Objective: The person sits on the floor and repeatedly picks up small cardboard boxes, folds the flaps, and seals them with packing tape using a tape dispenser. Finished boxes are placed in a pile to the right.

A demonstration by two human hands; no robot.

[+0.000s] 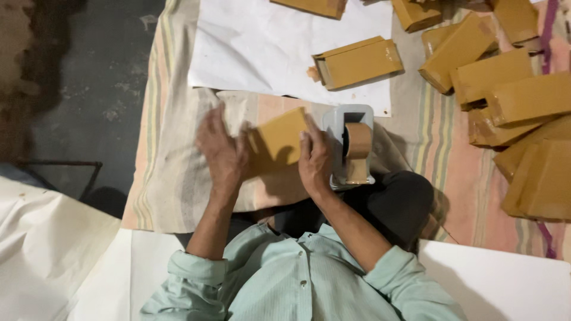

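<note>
The small brown cardboard box sat tilted between the two hands, over the striped cloth. The left hand lay flat against its left face, fingers spread and pointing away from the body. The right hand clasped its right edge, the grip closed on the box. Just right of that hand stood a grey tape dispenser with a brown roll.
</note>
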